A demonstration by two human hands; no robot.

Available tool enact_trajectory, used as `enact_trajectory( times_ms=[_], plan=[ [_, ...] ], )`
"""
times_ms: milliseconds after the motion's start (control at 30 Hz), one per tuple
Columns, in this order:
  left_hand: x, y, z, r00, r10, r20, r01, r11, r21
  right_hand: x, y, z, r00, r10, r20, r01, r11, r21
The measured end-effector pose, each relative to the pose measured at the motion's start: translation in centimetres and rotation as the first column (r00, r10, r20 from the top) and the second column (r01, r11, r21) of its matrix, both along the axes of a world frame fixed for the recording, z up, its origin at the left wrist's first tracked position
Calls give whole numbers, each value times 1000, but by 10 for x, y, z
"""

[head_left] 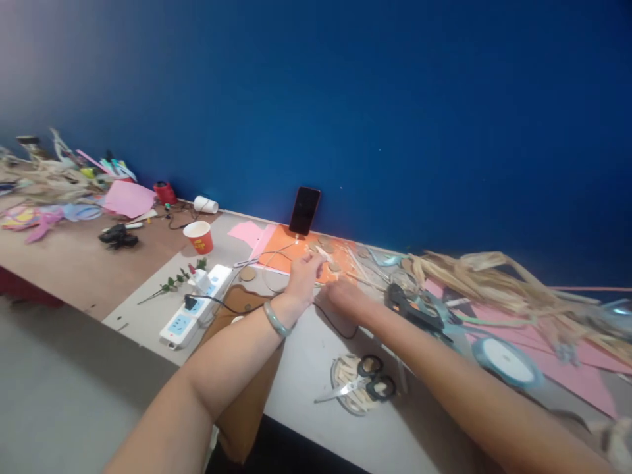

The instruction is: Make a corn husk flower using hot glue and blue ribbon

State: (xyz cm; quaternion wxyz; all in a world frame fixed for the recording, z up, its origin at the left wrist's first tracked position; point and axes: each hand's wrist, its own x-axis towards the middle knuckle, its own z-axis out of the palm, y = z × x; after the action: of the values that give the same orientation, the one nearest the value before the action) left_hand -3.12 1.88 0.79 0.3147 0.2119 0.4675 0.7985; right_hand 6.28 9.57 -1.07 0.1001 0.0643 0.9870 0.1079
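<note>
My left hand (305, 275), with a bangle on its wrist, is pinched at a small pale piece (322, 253) over the orange sheet (276, 247). Close beside it, my right hand (344, 296) has its fingers curled in; what they hold, if anything, is hidden. Small round tan discs (334, 266) lie on the sheet around the fingertips. A dark phone (305, 210) leans against the wall behind. Below my hands, black-handled scissors (363, 380) rest on a dish of pale strips (345, 372).
A white power strip (195, 309) with plugs and cords lies left of my hands, near a red paper cup (199, 238). To the right are a black glue gun (412, 306), dry husk strips (474, 276) and a ribbon roll (507, 361). The blue wall (316, 99) bounds the table.
</note>
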Motion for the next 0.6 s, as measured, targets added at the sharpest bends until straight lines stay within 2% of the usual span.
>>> enact_trajectory(
  times_ms=[167,200,267,300,367,433,467,533,600],
  plan=[
    [1,-1,1,1000,-14,-3,14,1000,0,23,8,2,993,-47,-106,41,997,-64],
    [1,-2,1,1000,-15,-6,15,1000,1,29,8,3,987,-80,-140,64,991,-117],
    [2,-2,1,1000,-21,-11,20,1000,-4,41,6,5,950,-182,-253,98,945,-312],
    [2,-2,1,1000,-24,-16,24,1000,-5,46,4,6,913,-254,-320,93,893,-441],
    [3,-2,0,999,-40,-29,40,999,-7,53,-2,7,810,-415,-414,29,733,-680],
    [4,-3,-1,997,-61,-46,60,998,-13,57,-8,8,719,-563,-407,-55,538,-841],
    [4,-4,-1,996,-70,-54,69,997,-16,58,-11,8,686,-618,-384,-83,458,-885],
    [6,-7,0,991,-93,-97,89,995,-44,59,-15,8,631,-688,-359,-122,369,-921],
    [8,-9,3,981,-104,-161,95,994,-62,59,-17,7,598,-724,-344,-159,314,-936]
  ],
)
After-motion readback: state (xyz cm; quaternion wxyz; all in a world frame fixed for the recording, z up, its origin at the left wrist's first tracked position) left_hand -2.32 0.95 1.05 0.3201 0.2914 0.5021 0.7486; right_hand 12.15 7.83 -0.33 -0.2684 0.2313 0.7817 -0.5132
